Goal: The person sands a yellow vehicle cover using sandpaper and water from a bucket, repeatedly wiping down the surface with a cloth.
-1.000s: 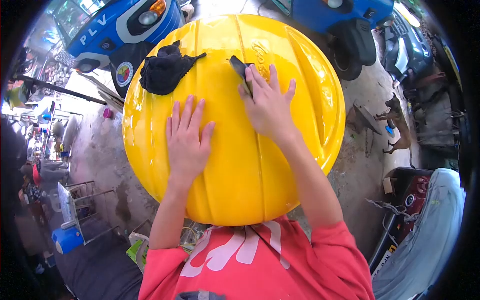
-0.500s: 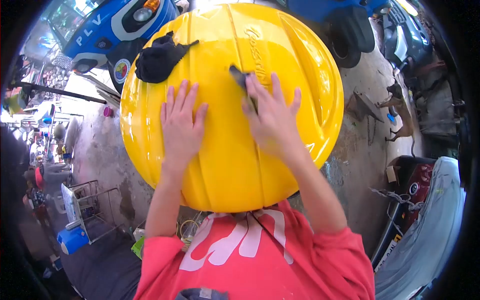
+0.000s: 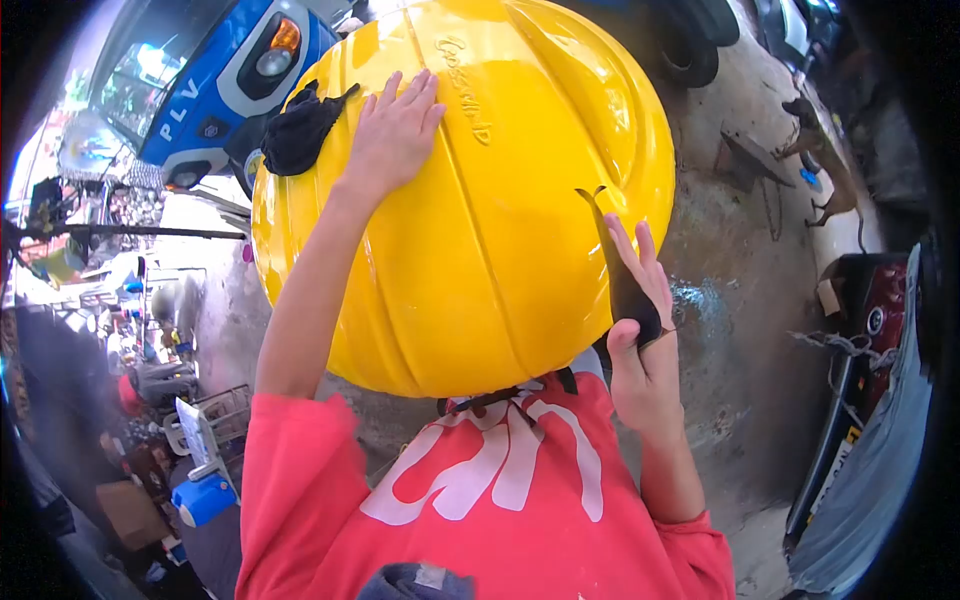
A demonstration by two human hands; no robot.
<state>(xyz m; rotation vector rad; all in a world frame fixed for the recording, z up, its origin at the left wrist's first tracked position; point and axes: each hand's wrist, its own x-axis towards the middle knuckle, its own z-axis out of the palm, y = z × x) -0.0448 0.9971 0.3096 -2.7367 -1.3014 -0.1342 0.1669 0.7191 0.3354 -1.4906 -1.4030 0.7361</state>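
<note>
A glossy yellow spare-tire cover (image 3: 440, 270) with moulded ridges and raised lettering fills the middle of the head view. My left hand (image 3: 393, 135) lies flat on its upper left part, fingers stretched, just left of the lettering. At the cover's right edge, my right hand (image 3: 648, 345) is turned on its side. It holds a dark, thin, curled sheet (image 3: 627, 290), perhaps sandpaper, between palm and cover, with the thumb at the sheet's lower end. A crumpled black cloth (image 3: 303, 130) rests on the cover's upper left side, close to my left hand.
A blue vehicle (image 3: 215, 90) stands at the upper left, and a dark tire (image 3: 685, 45) shows at the top. To the right, a dog (image 3: 825, 165) stands on the concrete floor (image 3: 740, 400). A cloth-draped red car part (image 3: 880, 310) lies lower right. Clutter lines the left.
My right hand has moved right and down to the cover's edge with the dark sheet. My left hand has slid upward on the cover. The view has shifted, and the cover appears rotated.
</note>
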